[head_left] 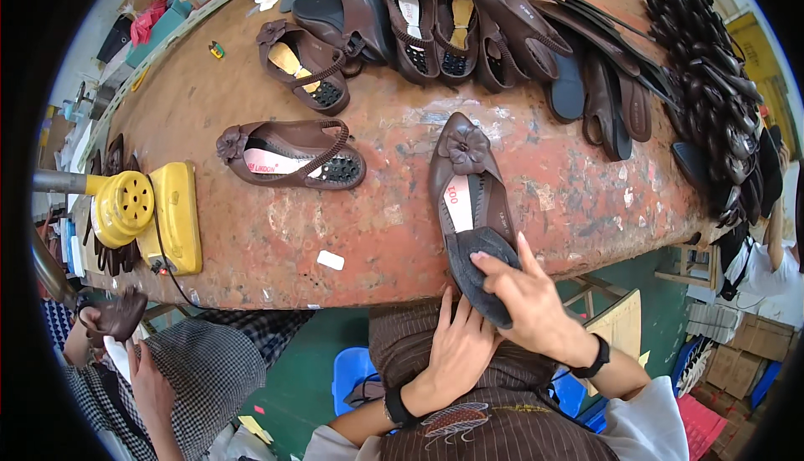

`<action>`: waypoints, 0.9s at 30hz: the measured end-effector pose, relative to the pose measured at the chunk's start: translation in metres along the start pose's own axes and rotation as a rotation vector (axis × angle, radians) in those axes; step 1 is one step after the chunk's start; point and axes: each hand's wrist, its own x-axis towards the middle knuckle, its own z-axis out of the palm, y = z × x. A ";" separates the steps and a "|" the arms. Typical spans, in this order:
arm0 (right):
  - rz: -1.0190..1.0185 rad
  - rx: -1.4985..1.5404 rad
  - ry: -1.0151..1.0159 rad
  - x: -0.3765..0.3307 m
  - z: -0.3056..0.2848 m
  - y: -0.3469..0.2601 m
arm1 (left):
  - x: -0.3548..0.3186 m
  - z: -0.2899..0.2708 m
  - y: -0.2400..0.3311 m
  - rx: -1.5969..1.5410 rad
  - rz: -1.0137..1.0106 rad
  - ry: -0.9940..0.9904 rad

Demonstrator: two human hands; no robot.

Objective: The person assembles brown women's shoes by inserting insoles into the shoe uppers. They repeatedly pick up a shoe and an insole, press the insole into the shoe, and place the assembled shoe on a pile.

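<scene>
A brown slingback shoe [437, 178] with a leather flower near its toe lies at the table's front edge, toe pointing away from me. Over its heel end is a dark grey insole [471, 262]. My right hand [532, 306] grips this insole, thumb on its upper face and index finger stretched out. Lower down, my left hand [461, 348] has its fingers stretched out beside the heel end, close to the insole's lower edge; its thumb is mostly hidden. A second brown shoe [285, 139], with a pale label strip inside, rests on its own to the left.
Several brown shoes [410, 21] line the table's far side. A heap of dark shoe parts [720, 109] fills the right end. A yellow lamp-like device [172, 218] stands at left, its cable trailing. At lower left, a co-worker's hands [146, 377] hold a brown shoe piece.
</scene>
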 end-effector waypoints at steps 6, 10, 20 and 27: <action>-0.034 -0.422 0.104 0.052 0.051 0.047 | 0.002 -0.003 -0.005 0.122 0.017 -0.194; 0.264 -0.352 -0.346 0.124 0.005 0.034 | 0.005 -0.010 -0.002 0.094 -0.021 -0.158; 0.088 -0.553 0.083 0.090 0.044 0.044 | 0.018 -0.010 -0.015 0.039 -0.027 -0.060; 0.074 -0.588 0.113 0.101 0.048 0.049 | 0.017 -0.003 -0.019 0.072 -0.003 -0.031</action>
